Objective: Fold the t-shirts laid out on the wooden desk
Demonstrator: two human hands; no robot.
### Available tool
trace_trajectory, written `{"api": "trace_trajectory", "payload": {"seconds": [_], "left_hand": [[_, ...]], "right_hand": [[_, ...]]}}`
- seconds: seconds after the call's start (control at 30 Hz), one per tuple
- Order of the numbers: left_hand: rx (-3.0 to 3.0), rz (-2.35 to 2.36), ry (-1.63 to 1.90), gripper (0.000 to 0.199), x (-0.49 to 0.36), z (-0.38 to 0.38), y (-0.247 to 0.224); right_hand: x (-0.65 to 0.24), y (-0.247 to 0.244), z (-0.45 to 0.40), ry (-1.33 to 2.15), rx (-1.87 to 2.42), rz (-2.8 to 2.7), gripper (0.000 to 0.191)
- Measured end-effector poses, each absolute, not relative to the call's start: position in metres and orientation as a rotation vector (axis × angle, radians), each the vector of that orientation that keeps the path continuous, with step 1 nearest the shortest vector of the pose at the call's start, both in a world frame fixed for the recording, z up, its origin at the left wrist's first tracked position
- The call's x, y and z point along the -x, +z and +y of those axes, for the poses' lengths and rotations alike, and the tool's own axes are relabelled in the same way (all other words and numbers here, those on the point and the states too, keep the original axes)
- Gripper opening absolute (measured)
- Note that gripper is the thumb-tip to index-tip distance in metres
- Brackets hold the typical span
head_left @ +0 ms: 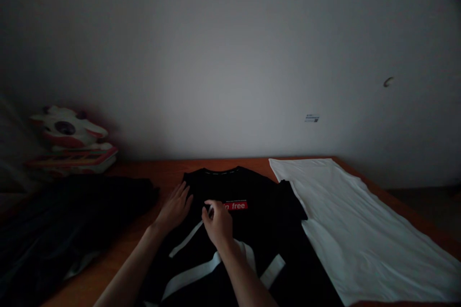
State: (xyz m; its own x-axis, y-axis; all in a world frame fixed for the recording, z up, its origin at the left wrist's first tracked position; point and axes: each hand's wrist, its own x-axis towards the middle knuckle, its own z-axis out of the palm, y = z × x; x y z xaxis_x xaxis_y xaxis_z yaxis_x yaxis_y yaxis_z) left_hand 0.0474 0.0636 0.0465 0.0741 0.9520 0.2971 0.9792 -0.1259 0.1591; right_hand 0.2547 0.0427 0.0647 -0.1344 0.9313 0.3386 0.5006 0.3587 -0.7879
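Note:
A black short-sleeved T-shirt point(259, 220) lies spread on the wooden surface, its collar toward the wall. A red label with white lettering point(237, 206) is on its chest, and white bands point(190, 276) cross its lower part. My left hand point(176, 206) rests open and flat at the shirt's left shoulder edge, fingers stretched toward the collar. Over the chest, my right hand point(218, 220) has its fingers curled in a pinch at the upper end of a thin white strip point(187, 240). What sits between the fingertips is unclear. The right hand covers part of the lettering.
A white garment point(360, 225) is laid flat along the right side. Dark clothing point(72, 230) is heaped at the left. Behind it stands a cow-shaped toy keyboard point(75, 141). The wooden surface point(169, 167) ends at a grey wall with a small sticker point(311, 118) and a hook point(388, 82).

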Motion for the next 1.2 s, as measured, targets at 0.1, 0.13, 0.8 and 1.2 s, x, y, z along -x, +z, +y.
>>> {"api": "trace_trajectory", "payload": {"seconds": [0.1, 0.13, 0.8, 1.2], "left_hand": [[2.274, -2.013, -0.469, 0.055, -0.053, 0.093, 0.049], [2.279, -2.018, -0.457, 0.054, -0.054, 0.100, 0.048], [2.285, -1.624, -0.511, 0.042, -0.025, 0.042, 0.026], [2.609, -2.140, -0.633, 0.036, -0.069, -0.072, 0.117]], "right_hand": [[-0.255, 0.066, 0.044, 0.651, 1.261, -1.755, 0.025], [-0.256, 0.066, 0.044, 0.657, 1.261, -1.746, 0.026], [-0.257, 0.072, 0.035, 0.474, 1.368, -1.991, 0.028], [-0.370, 0.135, -0.027, 0.518, 1.245, -2.264, 0.030]]}}
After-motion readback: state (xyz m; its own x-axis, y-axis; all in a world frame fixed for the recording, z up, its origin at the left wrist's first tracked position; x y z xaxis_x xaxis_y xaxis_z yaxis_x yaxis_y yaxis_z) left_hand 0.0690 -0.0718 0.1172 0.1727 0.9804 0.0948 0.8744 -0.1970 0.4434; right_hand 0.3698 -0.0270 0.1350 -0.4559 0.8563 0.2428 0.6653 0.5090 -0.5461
